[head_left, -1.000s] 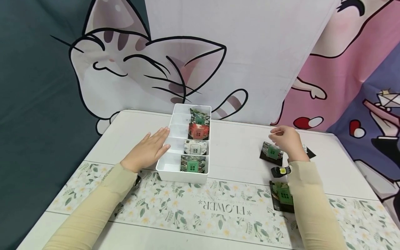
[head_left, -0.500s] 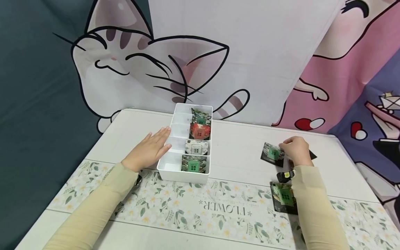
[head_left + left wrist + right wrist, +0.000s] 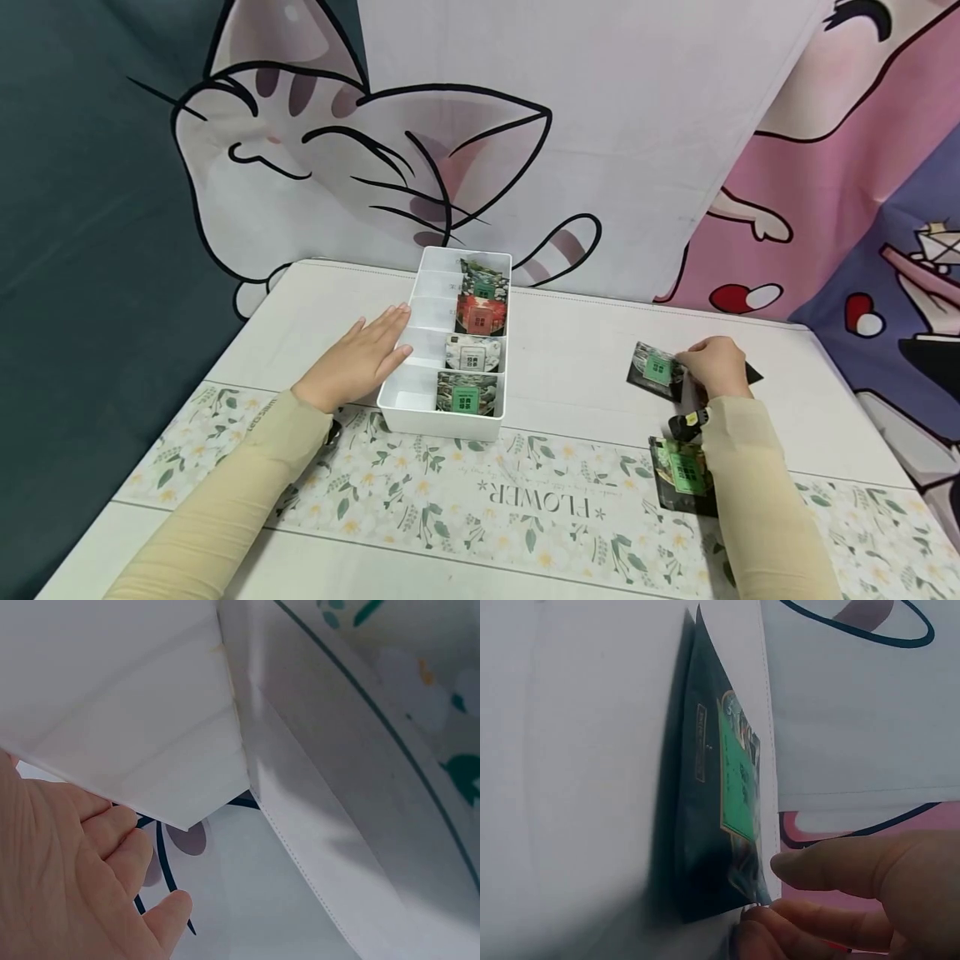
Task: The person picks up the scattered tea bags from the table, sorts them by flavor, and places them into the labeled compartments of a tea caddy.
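My left hand [image 3: 356, 358] lies with straight fingers against the left side of a long white divided box [image 3: 438, 425]; in the left wrist view its fingertips are at the box's rim. Tea sachets stand in the box: a green-labelled one [image 3: 465, 393] in front, then a white one [image 3: 472, 354], a red one [image 3: 482, 317] and green ones [image 3: 483, 285] at the back. On the right, my right hand [image 3: 717, 365] has its thumb and fingertips at the right corner of a black, green-labelled tea sachet [image 3: 654, 370] lying on the table. The right wrist view shows that sachet's corner between thumb and fingers.
Another green-labelled sachet [image 3: 681, 475] lies nearer, beside the right forearm. A dark sachet corner [image 3: 753, 373] shows past the right hand. The table [image 3: 570, 358] has a flower-print band and stops at a cartoon-printed cloth [image 3: 622, 150] behind.
My right hand has come down and slightly right, from above the sachet to its right edge, and its fingertips have closed in there. The left hand keeps its place on the box.
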`<action>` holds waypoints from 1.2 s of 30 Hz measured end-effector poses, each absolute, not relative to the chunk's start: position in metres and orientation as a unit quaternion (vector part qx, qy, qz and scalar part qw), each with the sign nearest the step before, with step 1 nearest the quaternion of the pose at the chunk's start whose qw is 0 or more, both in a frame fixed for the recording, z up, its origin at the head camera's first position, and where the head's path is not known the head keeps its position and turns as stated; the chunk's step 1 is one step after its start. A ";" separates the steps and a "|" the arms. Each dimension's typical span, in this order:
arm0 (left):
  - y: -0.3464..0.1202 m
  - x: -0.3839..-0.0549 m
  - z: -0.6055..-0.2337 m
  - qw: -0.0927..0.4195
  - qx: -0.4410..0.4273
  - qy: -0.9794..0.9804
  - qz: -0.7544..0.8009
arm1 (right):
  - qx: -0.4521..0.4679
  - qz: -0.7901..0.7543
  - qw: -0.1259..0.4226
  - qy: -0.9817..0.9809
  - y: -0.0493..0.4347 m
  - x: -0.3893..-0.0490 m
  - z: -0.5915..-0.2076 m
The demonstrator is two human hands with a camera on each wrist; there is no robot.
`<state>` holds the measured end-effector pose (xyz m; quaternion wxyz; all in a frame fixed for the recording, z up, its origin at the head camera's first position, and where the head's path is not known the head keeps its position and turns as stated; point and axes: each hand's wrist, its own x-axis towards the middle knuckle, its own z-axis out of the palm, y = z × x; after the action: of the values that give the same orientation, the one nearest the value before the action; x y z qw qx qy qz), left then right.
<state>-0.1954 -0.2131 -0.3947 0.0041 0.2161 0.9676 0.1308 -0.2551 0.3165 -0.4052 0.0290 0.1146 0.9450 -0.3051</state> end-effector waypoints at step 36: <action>-0.212 -0.195 -0.393 0.012 0.212 0.967 0.141 | 0.119 -0.513 0.043 0.849 0.291 -0.250 -0.390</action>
<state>-0.1953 -0.2120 -0.3935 0.0122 0.2119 0.9671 0.1405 -0.2503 0.2911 -0.3901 0.0426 0.1195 0.8487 -0.5135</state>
